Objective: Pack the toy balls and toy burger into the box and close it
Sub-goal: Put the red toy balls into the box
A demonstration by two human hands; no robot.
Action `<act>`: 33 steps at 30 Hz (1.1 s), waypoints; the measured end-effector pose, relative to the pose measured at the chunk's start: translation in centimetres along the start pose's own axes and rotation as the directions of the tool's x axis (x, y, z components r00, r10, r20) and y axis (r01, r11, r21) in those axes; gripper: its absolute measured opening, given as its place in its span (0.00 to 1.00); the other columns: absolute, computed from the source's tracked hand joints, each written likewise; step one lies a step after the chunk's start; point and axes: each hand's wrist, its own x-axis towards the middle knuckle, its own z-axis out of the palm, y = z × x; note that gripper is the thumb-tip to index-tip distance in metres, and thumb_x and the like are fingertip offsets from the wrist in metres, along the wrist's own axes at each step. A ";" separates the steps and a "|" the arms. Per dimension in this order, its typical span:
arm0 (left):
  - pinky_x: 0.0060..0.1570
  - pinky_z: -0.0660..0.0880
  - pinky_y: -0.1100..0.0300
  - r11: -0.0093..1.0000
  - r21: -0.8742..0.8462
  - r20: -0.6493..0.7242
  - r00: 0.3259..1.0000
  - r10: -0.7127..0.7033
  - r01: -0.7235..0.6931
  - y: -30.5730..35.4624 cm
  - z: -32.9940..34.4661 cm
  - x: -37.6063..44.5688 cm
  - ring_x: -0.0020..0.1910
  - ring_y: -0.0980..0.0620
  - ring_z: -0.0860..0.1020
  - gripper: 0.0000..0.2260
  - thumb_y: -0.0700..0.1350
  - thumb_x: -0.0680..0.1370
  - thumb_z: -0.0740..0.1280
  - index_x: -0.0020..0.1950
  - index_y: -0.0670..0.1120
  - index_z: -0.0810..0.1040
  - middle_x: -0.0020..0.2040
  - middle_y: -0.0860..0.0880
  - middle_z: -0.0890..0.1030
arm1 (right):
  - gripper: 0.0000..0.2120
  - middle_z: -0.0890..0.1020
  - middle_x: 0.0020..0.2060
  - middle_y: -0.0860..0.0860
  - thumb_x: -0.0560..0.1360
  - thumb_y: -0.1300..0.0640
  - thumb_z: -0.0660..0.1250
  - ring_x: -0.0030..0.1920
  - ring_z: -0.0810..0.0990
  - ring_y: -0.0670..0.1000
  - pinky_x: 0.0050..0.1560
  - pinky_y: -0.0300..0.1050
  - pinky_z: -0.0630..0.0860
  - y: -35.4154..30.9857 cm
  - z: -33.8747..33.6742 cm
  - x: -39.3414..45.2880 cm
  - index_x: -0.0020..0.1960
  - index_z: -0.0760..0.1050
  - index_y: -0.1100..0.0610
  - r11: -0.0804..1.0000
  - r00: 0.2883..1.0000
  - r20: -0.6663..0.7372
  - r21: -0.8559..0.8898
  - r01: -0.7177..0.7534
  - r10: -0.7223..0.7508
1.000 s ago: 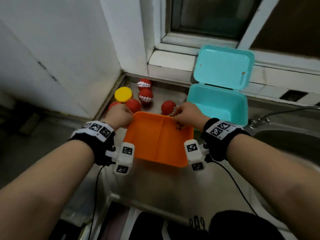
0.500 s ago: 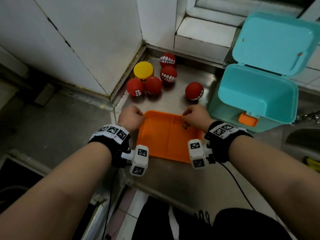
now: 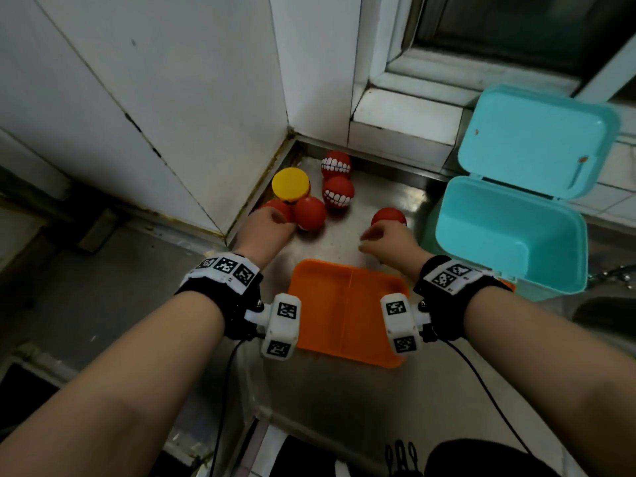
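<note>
Several red toy balls lie in the counter's back corner: two with painted teeth (image 3: pixel 336 164) (image 3: pixel 338 191), a plain-side one (image 3: pixel 309 213), one (image 3: pixel 275 207) half hidden under my left hand (image 3: pixel 265 232), and one (image 3: pixel 389 216) alone further right. The yellow-topped toy burger (image 3: pixel 290 184) stands by the wall. My left hand's curled fingers cover the near side of its ball; whether they grip it is hidden. My right hand (image 3: pixel 389 241) hovers just short of the lone ball, fingers loosely apart, holding nothing. The teal box (image 3: pixel 509 270) stands open at right with its lid (image 3: pixel 537 139) tipped back.
An orange divided tray (image 3: pixel 347 315) lies flat on the steel counter (image 3: pixel 344 401) between my wrists. White tiled walls close the corner at left and back. A window sill (image 3: pixel 402 115) runs behind, and a sink edge (image 3: pixel 605 311) shows at far right.
Both hands let go of the orange tray, which now lies on the counter, and moved forward to the balls: left onto the leftmost one, right toward the lone one.
</note>
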 end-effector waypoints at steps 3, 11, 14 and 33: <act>0.60 0.71 0.46 0.991 0.115 -0.072 0.996 -0.055 0.063 -0.3 -0.2 0.2 0.58 0.38 0.73 0.21 0.49 0.69 0.69 0.61 0.45 0.75 0.59 0.39 0.74 | 0.16 0.82 0.49 0.53 0.71 0.57 0.73 0.45 0.80 0.49 0.43 0.43 0.79 -0.9 0.6 0.5 0.58 0.77 0.56 0.998 0.998 0.041 0.049 0.046 -0.048; 0.58 0.74 0.47 0.996 0.088 0.012 1.000 -0.014 0.013 1.2 -2.3 1.3 0.57 0.39 0.77 0.22 0.47 0.68 0.71 0.61 0.44 0.75 0.56 0.40 0.80 | 0.22 0.81 0.58 0.53 0.70 0.59 0.69 0.58 0.79 0.54 0.61 0.53 0.75 -7.9 1.0 2.9 0.64 0.76 0.52 0.948 0.950 0.112 -0.098 0.302 -0.291; 0.54 0.76 0.49 0.970 0.239 0.059 0.996 -0.067 0.051 0.0 -3.1 0.3 0.52 0.40 0.79 0.16 0.53 0.68 0.70 0.50 0.45 0.80 0.49 0.42 0.83 | 0.24 0.80 0.58 0.53 0.68 0.53 0.69 0.58 0.76 0.58 0.62 0.55 0.69 -9.5 3.7 2.7 0.65 0.74 0.50 0.910 0.923 0.131 -0.167 0.380 -0.362; 0.34 0.65 0.62 0.980 -0.092 -0.079 0.980 -0.184 0.176 -11.2 -5.2 -1.8 0.35 0.58 0.70 0.28 0.60 0.56 0.72 0.52 0.54 0.67 0.39 0.57 0.71 | 0.37 0.74 0.59 0.54 0.58 0.44 0.75 0.58 0.74 0.58 0.60 0.51 0.72 -11.3 11.9 1.7 0.65 0.69 0.50 0.861 0.898 0.138 -0.255 0.440 -0.418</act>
